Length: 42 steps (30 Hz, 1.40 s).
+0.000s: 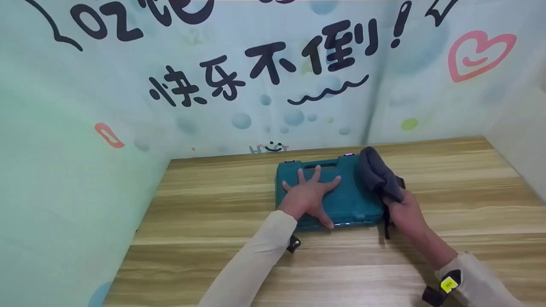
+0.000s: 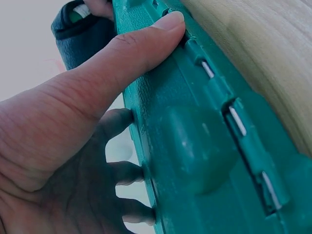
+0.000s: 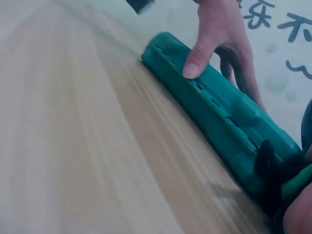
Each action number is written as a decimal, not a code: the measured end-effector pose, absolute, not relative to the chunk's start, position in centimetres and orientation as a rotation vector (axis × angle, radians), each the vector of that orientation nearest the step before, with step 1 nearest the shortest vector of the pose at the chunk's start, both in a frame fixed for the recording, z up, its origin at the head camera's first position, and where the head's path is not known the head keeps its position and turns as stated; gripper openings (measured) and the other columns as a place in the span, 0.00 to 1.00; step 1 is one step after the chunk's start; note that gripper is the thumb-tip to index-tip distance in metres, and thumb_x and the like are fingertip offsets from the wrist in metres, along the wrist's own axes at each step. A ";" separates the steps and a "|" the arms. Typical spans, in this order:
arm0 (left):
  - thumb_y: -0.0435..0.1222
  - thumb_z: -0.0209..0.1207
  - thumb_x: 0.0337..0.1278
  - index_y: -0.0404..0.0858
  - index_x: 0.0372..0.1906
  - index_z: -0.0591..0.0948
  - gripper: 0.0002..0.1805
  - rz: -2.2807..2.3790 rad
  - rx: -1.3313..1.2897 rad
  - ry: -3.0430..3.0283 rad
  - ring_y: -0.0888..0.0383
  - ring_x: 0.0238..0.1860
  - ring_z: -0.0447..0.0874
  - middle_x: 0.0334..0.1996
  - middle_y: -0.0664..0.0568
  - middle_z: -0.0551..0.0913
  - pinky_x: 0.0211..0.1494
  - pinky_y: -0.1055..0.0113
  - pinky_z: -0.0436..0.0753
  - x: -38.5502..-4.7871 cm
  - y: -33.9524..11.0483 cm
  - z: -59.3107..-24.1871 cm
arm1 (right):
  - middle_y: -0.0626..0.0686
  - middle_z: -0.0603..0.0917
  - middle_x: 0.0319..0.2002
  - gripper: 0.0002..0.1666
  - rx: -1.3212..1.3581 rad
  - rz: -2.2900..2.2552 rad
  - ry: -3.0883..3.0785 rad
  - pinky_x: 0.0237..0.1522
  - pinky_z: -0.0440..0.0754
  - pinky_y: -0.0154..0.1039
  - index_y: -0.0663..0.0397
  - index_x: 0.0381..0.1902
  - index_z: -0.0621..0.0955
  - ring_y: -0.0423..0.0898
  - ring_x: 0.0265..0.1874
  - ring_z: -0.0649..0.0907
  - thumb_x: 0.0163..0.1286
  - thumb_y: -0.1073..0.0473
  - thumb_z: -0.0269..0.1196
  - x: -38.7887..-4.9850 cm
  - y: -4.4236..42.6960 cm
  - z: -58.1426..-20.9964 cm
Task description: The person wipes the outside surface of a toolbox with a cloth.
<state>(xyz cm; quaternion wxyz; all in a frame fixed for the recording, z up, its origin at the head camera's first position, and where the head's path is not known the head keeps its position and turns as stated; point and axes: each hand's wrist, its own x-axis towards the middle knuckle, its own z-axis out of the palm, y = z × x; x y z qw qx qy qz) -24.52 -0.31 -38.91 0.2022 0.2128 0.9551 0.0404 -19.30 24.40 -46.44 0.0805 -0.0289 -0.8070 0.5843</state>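
Observation:
A teal plastic carrying case (image 1: 354,192) lies flat on the table, its handle side toward the wall. My left hand (image 1: 307,194) rests on the lid with straight, spread fingers. Its thumb (image 2: 146,44) reaches the near, hinged edge in the left wrist view. My right hand (image 1: 405,213) grips a dark grey folded cloth (image 1: 377,172) at the right end of the case, with part of it over the lid. Dark fabric (image 2: 85,34) shows a bound edge in the left wrist view. A black strap (image 1: 387,221) hangs by the case's right corner; what it belongs to is unclear.
The wood-grain table (image 1: 204,256) extends around the case. Behind it hangs a pale printed backdrop (image 1: 204,128) with dark lettering, and more pale cloth (image 1: 76,192) borders the left side. A black strap with a yellow tag (image 1: 448,284) is on the right wrist.

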 end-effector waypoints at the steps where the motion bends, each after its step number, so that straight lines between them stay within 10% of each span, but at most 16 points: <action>1: 0.63 0.77 0.35 0.72 0.80 0.47 0.67 0.109 0.594 2.666 0.31 0.76 0.27 0.82 0.50 0.34 0.63 0.21 0.46 -24.5 -0.3 -38.9 | 0.54 0.71 0.23 0.05 -0.084 1.754 -2.406 0.24 0.73 0.38 0.71 0.37 0.76 0.48 0.20 0.74 0.71 0.73 0.52 -19.1 24.3 -46.4; 26: 0.63 0.77 0.35 0.71 0.80 0.47 0.67 0.125 0.618 2.671 0.30 0.77 0.28 0.82 0.50 0.35 0.63 0.21 0.47 -24.5 -0.5 -38.9 | 0.57 0.72 0.29 0.06 -0.229 1.879 -2.221 0.30 0.75 0.38 0.69 0.31 0.72 0.48 0.28 0.74 0.70 0.76 0.52 -13.8 21.8 -46.5; 42: 0.66 0.76 0.32 0.72 0.80 0.46 0.68 0.053 0.470 2.732 0.28 0.76 0.36 0.82 0.49 0.37 0.63 0.23 0.57 -23.7 0.9 -38.9 | 0.58 0.76 0.49 0.19 -0.288 1.968 -2.395 0.47 0.75 0.34 0.73 0.60 0.73 0.48 0.47 0.75 0.76 0.66 0.54 -15.6 25.0 -45.2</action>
